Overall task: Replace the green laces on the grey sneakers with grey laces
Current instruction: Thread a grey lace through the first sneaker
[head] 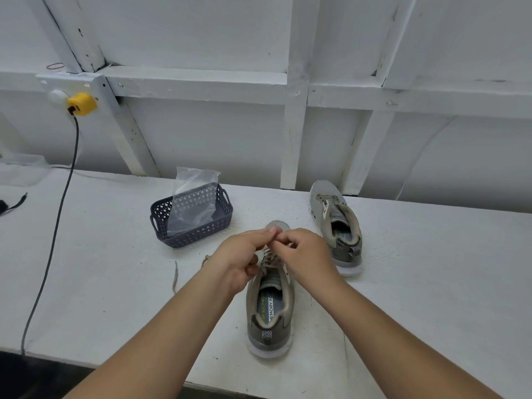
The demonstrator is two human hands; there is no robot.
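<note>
A grey sneaker [270,312] stands on the white table [115,269] in front of me, heel toward me, with a pale lace [269,259] threaded through its upper eyelets. My left hand [244,254] and my right hand [305,251] meet over the toe end, fingers pinched on the lace near the lowest eyelets. One loose lace end [175,276] trails left across the table. The second grey sneaker [336,223] stands at the back right and shows no lace.
A dark perforated basket [221,223] holding a clear plastic bag [193,203] stands behind and left of the hands. A grey cable [57,220] runs from a yellow plug [81,104] on the white wall across the table's left side. The table's near edge is close.
</note>
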